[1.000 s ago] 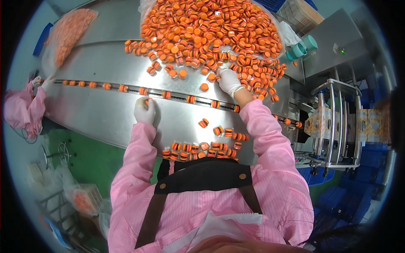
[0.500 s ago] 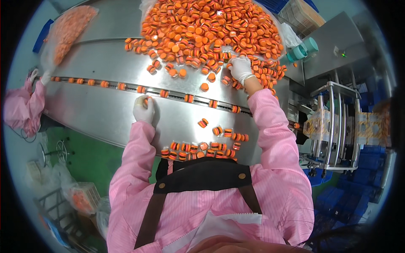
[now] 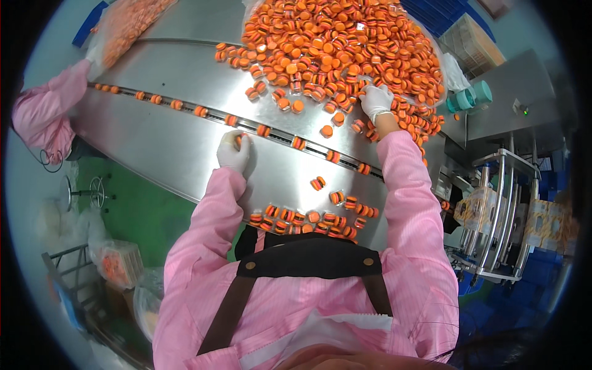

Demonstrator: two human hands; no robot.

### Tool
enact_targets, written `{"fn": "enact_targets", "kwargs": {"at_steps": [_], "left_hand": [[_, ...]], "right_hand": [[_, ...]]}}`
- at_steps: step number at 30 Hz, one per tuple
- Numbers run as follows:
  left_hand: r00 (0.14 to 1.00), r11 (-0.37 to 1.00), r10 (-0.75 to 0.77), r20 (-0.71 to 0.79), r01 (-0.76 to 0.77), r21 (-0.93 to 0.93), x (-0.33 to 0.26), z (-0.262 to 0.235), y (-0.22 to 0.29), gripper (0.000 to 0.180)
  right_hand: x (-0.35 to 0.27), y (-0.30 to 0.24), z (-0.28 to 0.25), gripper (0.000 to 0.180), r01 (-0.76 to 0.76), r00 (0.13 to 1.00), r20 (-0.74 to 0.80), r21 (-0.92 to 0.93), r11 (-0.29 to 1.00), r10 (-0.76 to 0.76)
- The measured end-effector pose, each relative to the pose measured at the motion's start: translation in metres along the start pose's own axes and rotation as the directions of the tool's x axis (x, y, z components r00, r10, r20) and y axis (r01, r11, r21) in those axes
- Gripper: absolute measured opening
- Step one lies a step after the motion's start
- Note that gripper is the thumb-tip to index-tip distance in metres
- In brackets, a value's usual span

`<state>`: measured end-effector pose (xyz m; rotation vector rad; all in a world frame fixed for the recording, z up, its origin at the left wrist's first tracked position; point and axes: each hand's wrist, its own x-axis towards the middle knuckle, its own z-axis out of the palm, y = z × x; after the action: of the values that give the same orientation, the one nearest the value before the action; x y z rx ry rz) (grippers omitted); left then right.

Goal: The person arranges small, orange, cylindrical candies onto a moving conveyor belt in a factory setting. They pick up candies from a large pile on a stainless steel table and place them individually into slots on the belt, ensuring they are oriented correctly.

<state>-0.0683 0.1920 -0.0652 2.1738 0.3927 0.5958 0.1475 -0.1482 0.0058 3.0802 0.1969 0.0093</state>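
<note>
Small burger-shaped candies in clear wrappers, orange with red and dark layers, lie in a big pile (image 3: 345,43) on the metal table. At the near edge of the conveyor track (image 3: 280,134), my gloved left hand (image 3: 234,154) is closed around a burger-shaped candy (image 3: 240,141), partly hidden by the fingers. My gloved right hand (image 3: 377,102) reaches to the pile's near edge, fingers curled among the candies; what they grip is hidden. Single candies (image 3: 264,130) sit spaced along the track. A smaller group of candies (image 3: 313,217) lies close to my body.
Another person's pink sleeve (image 3: 52,108) is at the far left, beside a clear bag of candies (image 3: 132,28). A metal-framed machine (image 3: 502,209) with printed film stands at the right. Teal cups (image 3: 472,95) and a pale crate (image 3: 472,43) are behind it.
The whole view has shifted, so the table appears lower and further right. Candies on the track have moved along it. Both my hands stay near the same places, the left still holding a candy.
</note>
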Motion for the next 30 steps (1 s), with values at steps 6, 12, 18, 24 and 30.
{"fn": "enact_targets", "kwargs": {"at_steps": [6, 12, 18, 24, 30], "left_hand": [[1.000, 0.999, 0.026, -0.010, -0.026, -0.034, 0.000, -0.002, 0.000, 0.019], [1.000, 1.000, -0.024, 0.015, 0.024, -0.005, 0.000, -0.003, 0.010, 0.020], [0.999, 0.997, -0.018, -0.030, 0.016, -0.076, -0.002, 0.009, -0.022, 0.021], [0.997, 0.979, -0.062, 0.054, 0.071, -0.191, 0.002, 0.013, -0.035, 0.018], [0.999, 0.988, 0.031, 0.033, -0.025, -0.150, -0.001, 0.003, -0.006, 0.023]], "right_hand": [[0.003, -0.010, 0.000, 0.024, 0.041, 0.993, 0.114, -0.125, 0.991, -0.027], [-0.012, -0.008, -0.001, 0.023, 0.114, 0.993, 0.036, -0.110, 0.987, -0.111], [-0.048, -0.001, -0.035, 0.022, 0.183, 0.960, -0.260, 0.281, 0.942, -0.109], [-0.134, 0.071, -0.047, 0.020, 0.230, 0.941, -0.320, 0.846, 0.481, 0.113], [-0.250, 0.137, -0.017, 0.037, -0.034, 0.952, -0.116, 0.881, 0.472, 0.285]]}}
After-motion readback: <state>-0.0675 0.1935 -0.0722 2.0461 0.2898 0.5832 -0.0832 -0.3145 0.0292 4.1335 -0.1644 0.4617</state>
